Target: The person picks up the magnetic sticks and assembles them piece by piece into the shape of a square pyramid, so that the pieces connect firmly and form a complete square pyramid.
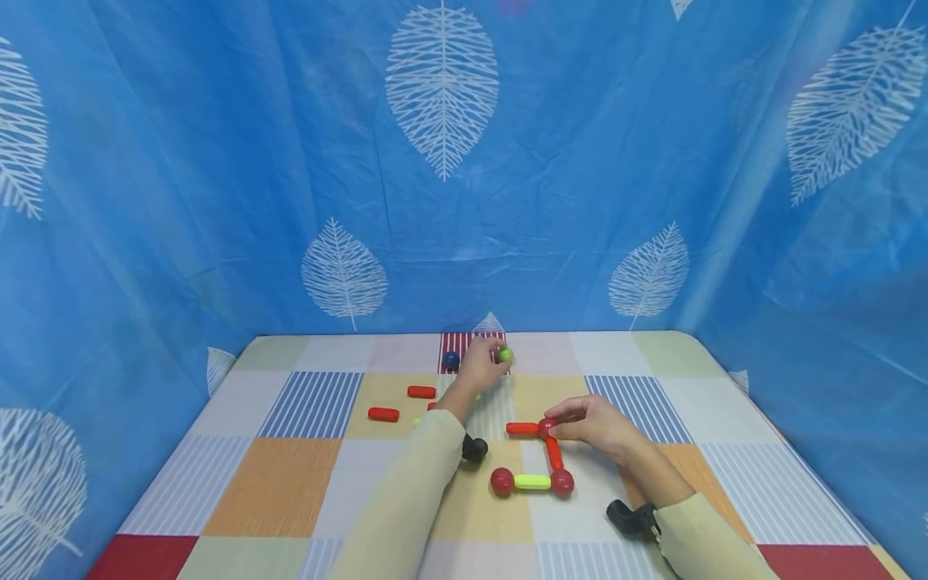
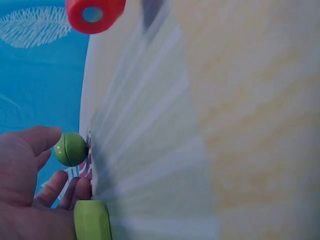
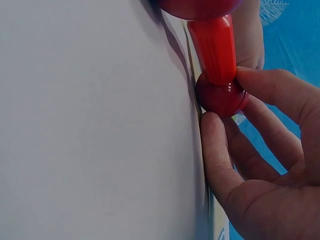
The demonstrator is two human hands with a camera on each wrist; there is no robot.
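At the far side of the table, my left hand point(image 1: 482, 366) reaches a green ball point(image 1: 505, 354). In the left wrist view the thumb tip is at the edge of the green ball point(image 2: 71, 149), and the other fingers are loosely bent below it. My right hand point(image 1: 598, 423) pinches a red ball point(image 3: 222, 95) between thumb and fingers. From this ball one red rod point(image 1: 522, 428) points left. Another red rod point(image 1: 554, 453) joins it to a nearer red ball point(image 1: 561, 482), which a yellow-green rod point(image 1: 532, 482) links to a further red ball point(image 1: 502, 482).
A dark blue ball point(image 1: 451, 360) lies left of my left hand. Loose red rods point(image 1: 421, 392) lie left of my left forearm, one partly hidden by it. A yellow-green rod point(image 2: 92, 220) lies below the left hand. Blue leaf-patterned curtains point(image 1: 464, 266) surround the checked tablecloth point(image 1: 290, 487).
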